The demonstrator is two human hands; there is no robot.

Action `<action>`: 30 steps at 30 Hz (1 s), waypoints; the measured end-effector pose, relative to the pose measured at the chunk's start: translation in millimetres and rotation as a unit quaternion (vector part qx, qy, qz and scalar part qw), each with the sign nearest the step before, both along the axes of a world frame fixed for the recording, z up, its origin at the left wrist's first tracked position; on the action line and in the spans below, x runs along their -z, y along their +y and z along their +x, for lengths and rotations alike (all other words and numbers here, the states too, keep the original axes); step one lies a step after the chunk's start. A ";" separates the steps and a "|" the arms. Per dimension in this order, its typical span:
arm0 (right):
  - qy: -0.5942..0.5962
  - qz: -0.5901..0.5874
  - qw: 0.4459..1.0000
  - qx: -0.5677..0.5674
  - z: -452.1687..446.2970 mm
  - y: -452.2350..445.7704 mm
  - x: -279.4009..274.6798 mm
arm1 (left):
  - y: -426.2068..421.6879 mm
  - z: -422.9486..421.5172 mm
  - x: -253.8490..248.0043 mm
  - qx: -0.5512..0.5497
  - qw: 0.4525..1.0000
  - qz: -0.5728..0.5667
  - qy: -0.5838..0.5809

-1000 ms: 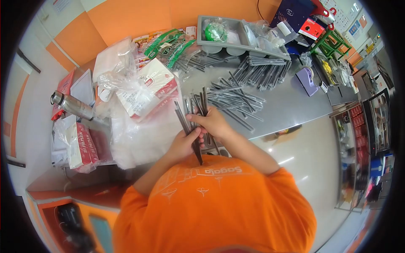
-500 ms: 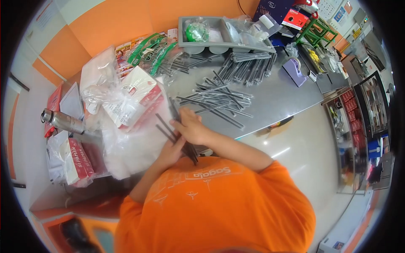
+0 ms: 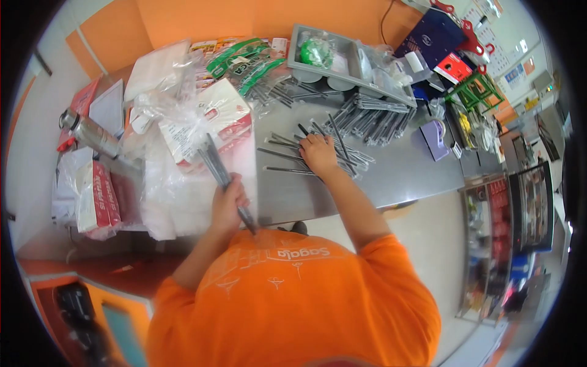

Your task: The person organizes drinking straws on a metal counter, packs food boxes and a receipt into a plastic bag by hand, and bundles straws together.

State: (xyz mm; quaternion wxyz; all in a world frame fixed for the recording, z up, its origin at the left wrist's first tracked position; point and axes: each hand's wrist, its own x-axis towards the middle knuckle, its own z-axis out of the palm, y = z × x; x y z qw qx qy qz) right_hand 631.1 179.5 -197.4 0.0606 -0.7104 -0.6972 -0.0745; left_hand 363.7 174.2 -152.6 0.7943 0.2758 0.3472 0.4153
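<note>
My left hand [image 3: 227, 205] is closed round a bundle of black drinking straws [image 3: 214, 160], held upright and slightly tilted in front of my shirt. Over the metal table, my right hand [image 3: 319, 155] has its fingers bent down onto a loose, crisscrossed pile of wrapped black straws [image 3: 286, 157]. A dark straw end sticks out just past its fingertips. Behind that pile lies a denser, more orderly stack of wrapped straws [image 3: 374, 119]. Part of the loose pile is hidden under my right hand.
Left of the straws, plastic-wrapped white and red packs [image 3: 205, 122] lie on the metal table [image 3: 367, 186]. A steel bottle [image 3: 92, 133] leans at far left. Along the back stand a grey compartment tray [image 3: 299, 46] and green plastic packaging [image 3: 241, 61]. A purple tape dispenser [image 3: 434, 140] is at right.
My hands were together round the straws and have parted. The left has moved left with the bundle. The right has let go of the bundle and reached forward to the loose pile.
</note>
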 end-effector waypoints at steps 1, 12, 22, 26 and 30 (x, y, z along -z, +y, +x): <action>-0.015 0.015 1.000 -0.004 -1.8 3.1 1.8 | 0.1 0.0 0.4 -0.010 1.000 -0.002 -0.003; 0.335 0.368 0.868 0.012 6.3 29.3 -96.9 | 2.0 4.3 -0.3 0.006 0.995 0.074 0.064; 0.857 0.253 0.449 -0.023 -105.4 -36.5 -128.3 | 1.9 25.1 -34.1 0.288 0.878 0.360 0.128; 0.850 0.144 0.506 0.037 -108.1 -55.8 -113.5 | -20.7 18.2 -28.8 0.320 0.904 0.208 0.195; 0.784 -0.039 0.619 0.038 -99.7 -65.1 -66.5 | -27.5 10.3 -9.2 0.299 0.908 0.209 0.207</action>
